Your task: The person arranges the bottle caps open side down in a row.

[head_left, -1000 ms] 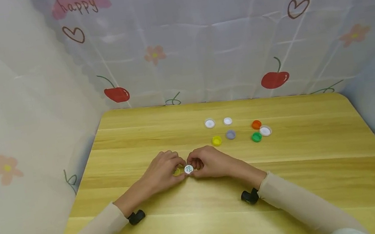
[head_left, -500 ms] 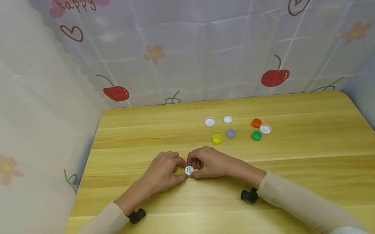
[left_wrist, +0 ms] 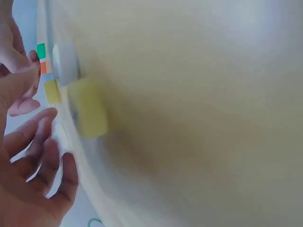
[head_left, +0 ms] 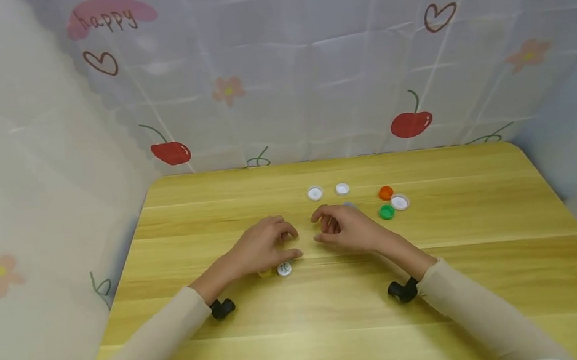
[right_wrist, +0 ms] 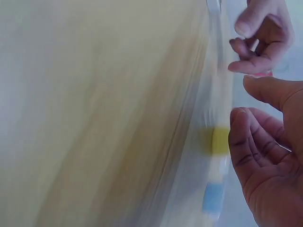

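My left hand [head_left: 265, 247] hovers over the table with thumb and fingers apart, holding nothing. Just below its thumb lies a small white round cap [head_left: 284, 269] with dark writing on top. Beside that cap, a yellow cap [head_left: 265, 273] is partly covered by the hand; it shows blurred in the left wrist view. My right hand [head_left: 351, 230] is raised opposite, fingers loosely bent and nothing between them. Behind it, a bluish-purple cap [head_left: 348, 204] peeks out. Another yellow cap [right_wrist: 219, 140] appears beyond the right fingers in the right wrist view, mostly hidden from the head camera.
Farther back on the wooden table [head_left: 213, 197] lie two white caps, one left [head_left: 315, 193] and one right [head_left: 342, 189]. To the right an orange cap [head_left: 385, 193], a larger white cap [head_left: 400, 202] and a green cap [head_left: 386, 212] sit grouped. A printed curtain [head_left: 277, 101] hangs behind.
Both hands have let go of the white cap with writing and moved up from it, the right hand also rightward toward the back caps. The white cap stays beside the yellow one.
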`<state>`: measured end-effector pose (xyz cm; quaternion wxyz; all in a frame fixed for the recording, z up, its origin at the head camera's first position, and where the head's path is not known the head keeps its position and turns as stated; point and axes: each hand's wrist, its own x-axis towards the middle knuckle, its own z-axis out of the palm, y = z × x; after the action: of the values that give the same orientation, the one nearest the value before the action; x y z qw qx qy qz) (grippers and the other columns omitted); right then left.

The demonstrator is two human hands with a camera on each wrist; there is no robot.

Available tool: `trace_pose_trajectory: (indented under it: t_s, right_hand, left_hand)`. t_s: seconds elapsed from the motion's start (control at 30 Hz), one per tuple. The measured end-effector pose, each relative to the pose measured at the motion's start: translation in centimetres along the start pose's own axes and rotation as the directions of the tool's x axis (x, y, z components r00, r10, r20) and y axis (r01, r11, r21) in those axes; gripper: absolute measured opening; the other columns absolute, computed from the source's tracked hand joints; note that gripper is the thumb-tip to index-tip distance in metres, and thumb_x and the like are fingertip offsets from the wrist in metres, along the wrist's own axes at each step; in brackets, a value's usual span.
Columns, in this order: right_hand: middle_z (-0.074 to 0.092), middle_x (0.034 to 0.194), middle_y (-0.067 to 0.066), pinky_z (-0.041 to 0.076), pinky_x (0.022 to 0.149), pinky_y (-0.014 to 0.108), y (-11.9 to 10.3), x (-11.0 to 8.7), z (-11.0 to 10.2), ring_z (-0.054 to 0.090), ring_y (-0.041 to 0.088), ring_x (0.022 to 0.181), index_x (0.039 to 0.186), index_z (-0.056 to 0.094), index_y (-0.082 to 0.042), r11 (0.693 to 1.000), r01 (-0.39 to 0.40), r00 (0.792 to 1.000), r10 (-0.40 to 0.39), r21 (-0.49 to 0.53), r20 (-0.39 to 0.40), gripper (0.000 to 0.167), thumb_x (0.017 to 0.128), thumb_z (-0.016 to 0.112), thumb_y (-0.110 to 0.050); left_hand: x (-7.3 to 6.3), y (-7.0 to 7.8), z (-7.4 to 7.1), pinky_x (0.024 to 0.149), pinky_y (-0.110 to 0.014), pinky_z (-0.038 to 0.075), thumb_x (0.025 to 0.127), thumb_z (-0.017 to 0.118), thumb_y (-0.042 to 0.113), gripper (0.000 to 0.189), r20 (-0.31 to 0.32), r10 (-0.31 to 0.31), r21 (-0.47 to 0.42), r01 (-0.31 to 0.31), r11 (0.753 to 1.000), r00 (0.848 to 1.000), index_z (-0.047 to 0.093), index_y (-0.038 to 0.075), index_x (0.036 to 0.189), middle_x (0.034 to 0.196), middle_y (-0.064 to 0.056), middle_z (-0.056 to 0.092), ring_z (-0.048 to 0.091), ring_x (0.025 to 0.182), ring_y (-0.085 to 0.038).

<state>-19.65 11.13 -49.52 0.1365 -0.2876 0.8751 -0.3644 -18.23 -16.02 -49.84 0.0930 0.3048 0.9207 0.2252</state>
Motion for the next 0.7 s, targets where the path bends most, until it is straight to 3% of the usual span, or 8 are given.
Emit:
trace_pose_trajectory:
  t_s: [0.17, 0.33, 0.47, 0.7]
  right_hand:
    - [0.07, 0.093, 0.0, 0.055, 0.074, 0.027, 2.0, -0.5, -1.0, 0.063, 0.011, 0.077, 0.138, 0.064, -0.009, 0.997, -0.075, 0.994, 0.073, -0.019, -0.075, 0.047, 0.098, 0.082, -0.026]
    - [0.07, 0.091, 0.001, 0.053, 0.072, 0.027, 2.8, -0.6, -1.0, 0.061, 0.012, 0.076, 0.134, 0.067, -0.007, 0.992, -0.121, 0.988, 0.119, -0.021, -0.099, 0.042, 0.098, 0.081, -0.024]
    - [0.071, 0.091, 0.002, 0.053, 0.074, 0.028, 2.7, -0.5, -0.8, 0.062, 0.012, 0.077, 0.13, 0.068, -0.005, 0.994, -0.105, 0.99, 0.101, -0.039, -0.096, 0.035, 0.099, 0.078, -0.019]
    - [0.07, 0.089, 0.002, 0.052, 0.074, 0.029, 2.6, -0.4, -0.7, 0.061, 0.012, 0.077, 0.122, 0.071, -0.007, 0.992, -0.103, 0.989, 0.094, -0.078, -0.113, 0.027, 0.098, 0.079, -0.015]
  left_hand:
    - [4.0, 0.3, 0.3, 0.096, -0.034, 0.056, 0.099, 0.079, 0.041, 0.047, 0.068, 0.003, -0.068, 0.002, 0.998, 0.998, 0.069, 0.016, 0.137, 0.116, 0.002, 0.069, 0.064, 0.104, -0.012]
    - [6.7, 1.1, 0.8, 0.094, -0.034, 0.056, 0.099, 0.079, 0.036, 0.044, 0.049, -0.031, -0.064, 0.034, 0.997, 0.998, 0.067, 0.015, 0.137, 0.115, 0.003, 0.069, 0.064, 0.102, -0.012]
    - [7.8, 1.6, 1.2, 0.09, -0.034, 0.057, 0.099, 0.08, 0.032, 0.037, 0.037, -0.035, -0.051, 0.037, 0.998, 0.999, 0.072, 0.014, 0.13, 0.111, 0.003, 0.072, 0.065, 0.099, -0.012]
    - [8.4, 2.1, 1.6, 0.087, -0.035, 0.058, 0.1, 0.079, 0.029, 0.029, 0.035, -0.01, -0.026, 0.011, 1.0, 0.999, 0.076, 0.013, 0.123, 0.106, 0.002, 0.074, 0.065, 0.097, -0.012]
